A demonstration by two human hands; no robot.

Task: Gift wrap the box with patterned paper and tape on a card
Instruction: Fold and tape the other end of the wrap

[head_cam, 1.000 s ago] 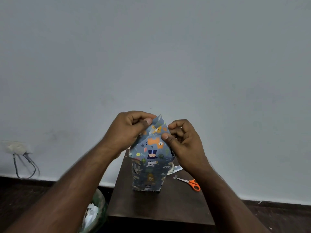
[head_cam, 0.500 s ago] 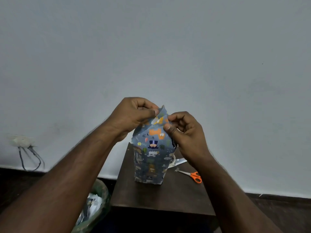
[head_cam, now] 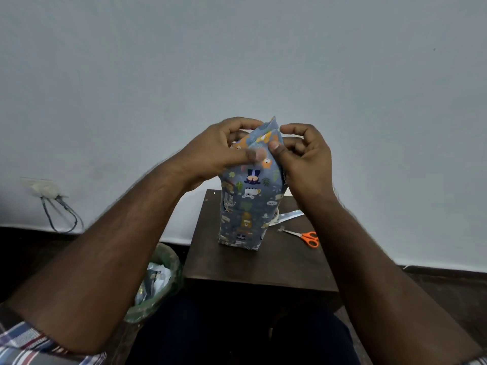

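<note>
A tall box wrapped in blue patterned paper (head_cam: 247, 206) stands upright on a small dark wooden table (head_cam: 253, 264). The paper's top end rises to a folded peak between my hands. My left hand (head_cam: 218, 151) pinches the upper flap from the left, its thumb across the front of the fold. My right hand (head_cam: 303, 156) pinches the flap from the right, thumb on the front face, fingers curled behind. The box's top is hidden by the paper and my fingers. A tape roll (head_cam: 275, 216) peeks out behind the box.
Orange-handled scissors (head_cam: 303, 236) lie on the table right of the box, with a strip of paper (head_cam: 288, 215) behind them. A green bin with scraps (head_cam: 155, 283) sits on the floor at the table's left. A wall socket with cables (head_cam: 50, 196) is far left.
My left thumb has slid across the front of the fold toward my right thumb. The view has tilted down, showing more of the table and my lap.
</note>
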